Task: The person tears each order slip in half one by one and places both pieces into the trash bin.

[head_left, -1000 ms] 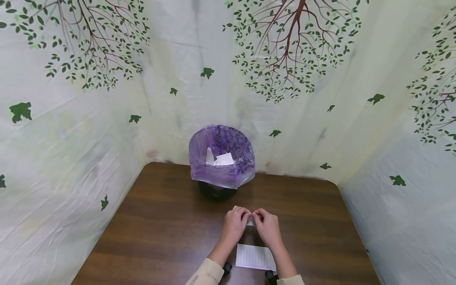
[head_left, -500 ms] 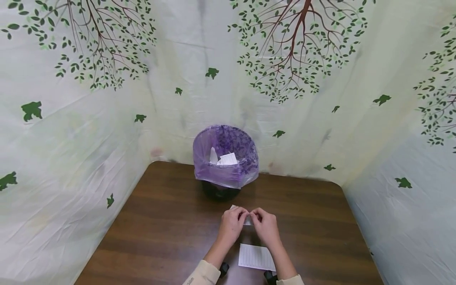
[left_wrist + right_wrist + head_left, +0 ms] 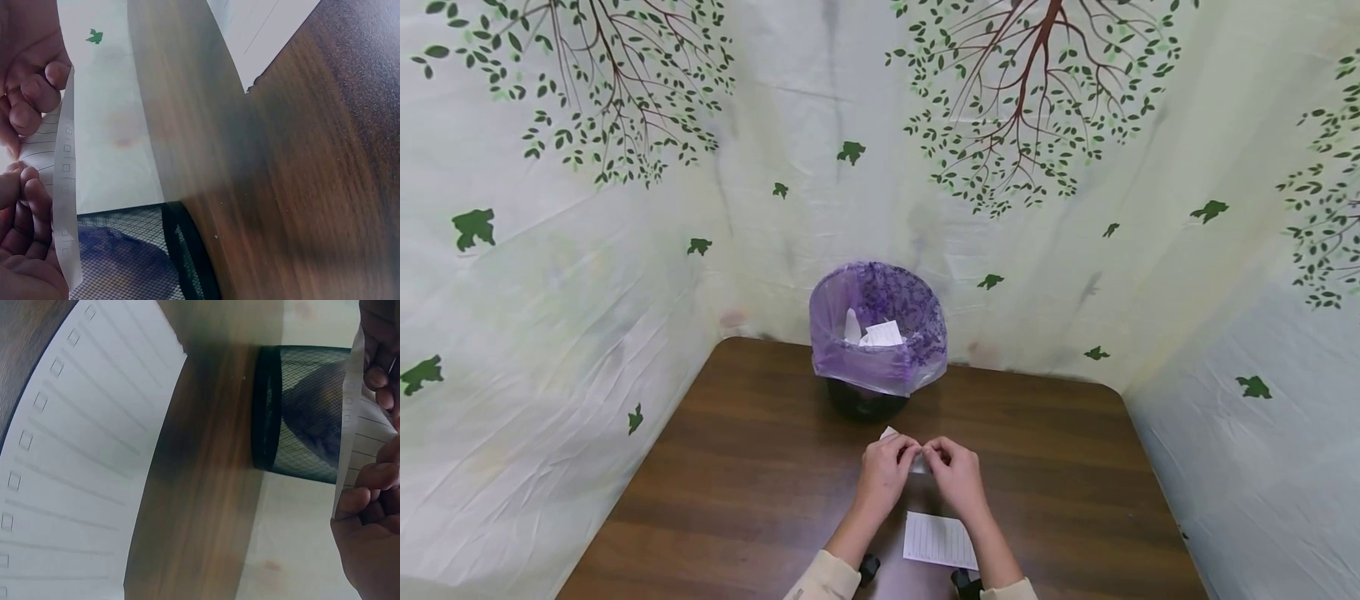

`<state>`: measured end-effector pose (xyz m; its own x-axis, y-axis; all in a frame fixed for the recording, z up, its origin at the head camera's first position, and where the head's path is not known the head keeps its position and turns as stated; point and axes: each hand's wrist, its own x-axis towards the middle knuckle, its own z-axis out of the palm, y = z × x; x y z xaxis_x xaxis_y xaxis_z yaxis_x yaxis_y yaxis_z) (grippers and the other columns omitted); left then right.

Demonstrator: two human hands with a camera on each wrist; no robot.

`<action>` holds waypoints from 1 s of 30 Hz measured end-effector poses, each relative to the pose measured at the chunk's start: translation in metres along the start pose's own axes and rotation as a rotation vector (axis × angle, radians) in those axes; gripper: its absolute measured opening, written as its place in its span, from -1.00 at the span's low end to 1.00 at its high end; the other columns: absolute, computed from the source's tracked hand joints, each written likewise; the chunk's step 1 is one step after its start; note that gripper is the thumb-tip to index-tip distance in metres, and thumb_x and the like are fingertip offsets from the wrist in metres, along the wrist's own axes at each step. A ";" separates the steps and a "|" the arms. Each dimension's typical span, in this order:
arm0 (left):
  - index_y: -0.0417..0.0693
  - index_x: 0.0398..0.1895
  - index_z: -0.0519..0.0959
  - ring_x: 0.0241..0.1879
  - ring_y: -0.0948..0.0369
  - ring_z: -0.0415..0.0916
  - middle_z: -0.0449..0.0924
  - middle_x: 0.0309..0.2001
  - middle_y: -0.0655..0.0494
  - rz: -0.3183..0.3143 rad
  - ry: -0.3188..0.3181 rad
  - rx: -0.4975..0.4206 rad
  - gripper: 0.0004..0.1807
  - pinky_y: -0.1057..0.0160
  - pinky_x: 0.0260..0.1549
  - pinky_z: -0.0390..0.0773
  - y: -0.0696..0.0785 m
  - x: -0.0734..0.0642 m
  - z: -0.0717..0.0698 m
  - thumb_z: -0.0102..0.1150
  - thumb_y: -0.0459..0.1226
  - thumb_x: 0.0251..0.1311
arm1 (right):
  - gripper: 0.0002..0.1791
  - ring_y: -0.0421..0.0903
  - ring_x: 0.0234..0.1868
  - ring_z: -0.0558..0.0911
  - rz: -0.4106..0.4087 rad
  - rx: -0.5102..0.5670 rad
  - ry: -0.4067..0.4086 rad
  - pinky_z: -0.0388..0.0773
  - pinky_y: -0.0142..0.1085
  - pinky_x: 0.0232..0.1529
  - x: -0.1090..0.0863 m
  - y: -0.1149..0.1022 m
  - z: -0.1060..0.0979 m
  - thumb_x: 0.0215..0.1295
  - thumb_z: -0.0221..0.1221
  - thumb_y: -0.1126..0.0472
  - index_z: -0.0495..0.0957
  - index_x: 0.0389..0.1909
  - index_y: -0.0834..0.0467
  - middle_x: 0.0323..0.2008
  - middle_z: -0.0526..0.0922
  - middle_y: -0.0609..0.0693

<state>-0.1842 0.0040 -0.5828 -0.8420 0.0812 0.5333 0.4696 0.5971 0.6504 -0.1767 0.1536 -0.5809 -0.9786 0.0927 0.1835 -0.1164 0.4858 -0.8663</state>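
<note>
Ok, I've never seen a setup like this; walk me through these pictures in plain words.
There's no robot here: a person works with a bare left hand and right hand. The wide picture is taken from the person's head, looking forward and down. The two close-ups are taken from the left and right wrists, each looking at that hand's work.

On the brown table stands a dark mesh bin lined with a purple bag, with white paper inside. Nearer the person lies a lined sheet.

Between those two, the fingers of both hands pinch another lined paper; the close-ups show small printed squares along its edge.
</note>
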 end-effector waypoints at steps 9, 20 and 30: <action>-0.05 -0.32 0.80 -0.35 0.21 0.70 0.81 -0.35 0.11 -0.040 -0.017 -0.017 -0.93 0.23 -0.28 0.72 0.006 0.002 -0.006 0.43 -0.27 0.32 | -0.87 -0.23 -0.46 0.53 0.057 0.075 -0.023 0.51 -0.42 -0.40 -0.001 -0.003 -0.002 0.46 0.28 0.26 0.73 -0.30 0.20 -0.50 0.63 -0.02; -0.07 -0.34 0.79 -0.40 0.27 0.62 0.79 -0.37 0.10 -0.061 0.016 -0.086 -0.96 0.31 -0.36 0.66 0.007 0.003 -0.005 0.44 -0.34 0.29 | -0.86 -0.23 -0.47 0.49 0.048 0.069 -0.002 0.45 -0.43 -0.42 0.001 -0.007 -0.005 0.47 0.26 0.27 0.72 -0.32 0.18 -0.51 0.60 -0.04; -0.07 -0.34 0.79 -0.41 0.31 0.58 0.78 -0.38 0.11 -0.141 0.022 -0.180 -0.95 0.20 -0.38 0.69 0.008 0.002 -0.004 0.44 -0.36 0.29 | -0.86 -0.27 -0.51 0.48 0.032 0.078 0.026 0.45 -0.43 -0.45 -0.001 -0.007 -0.005 0.45 0.26 0.29 0.71 -0.34 0.19 -0.55 0.59 -0.07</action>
<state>-0.1806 0.0060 -0.5743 -0.8975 -0.0119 0.4409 0.3891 0.4491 0.8043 -0.1743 0.1550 -0.5727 -0.9775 0.1300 0.1660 -0.0988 0.4129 -0.9054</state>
